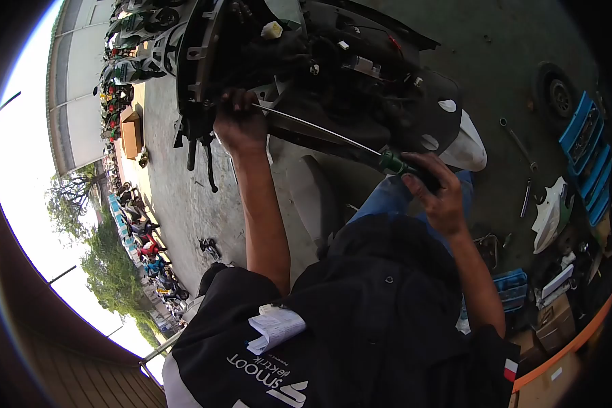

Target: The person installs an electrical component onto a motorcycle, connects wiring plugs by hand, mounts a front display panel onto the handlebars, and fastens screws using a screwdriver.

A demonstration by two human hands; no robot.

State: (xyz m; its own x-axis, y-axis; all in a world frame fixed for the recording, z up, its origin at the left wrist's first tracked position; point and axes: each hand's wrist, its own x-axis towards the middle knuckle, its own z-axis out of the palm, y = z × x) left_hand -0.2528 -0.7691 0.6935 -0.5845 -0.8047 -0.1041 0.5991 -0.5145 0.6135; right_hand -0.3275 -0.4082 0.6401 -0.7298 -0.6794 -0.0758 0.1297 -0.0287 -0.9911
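My right hand (436,194) is wrapped round the green and black handle of a long screwdriver (319,128). Its thin metal shaft slants up and left to my left hand (241,126), where the tip is hidden by the fingers. The fingers of my left hand are curled at the edge of a partly dismantled scooter (360,95); what they hold is too dark to make out. Beside the left wrist is a handlebar lever (211,166).
A dark seat-like part (313,197) lies below the scooter. On the right are a wheel (559,96), a wrench (518,143), a white panel (551,216) and blue tool trays (581,132). Parked scooters (126,71) and a cardboard box (130,133) stand on the left.
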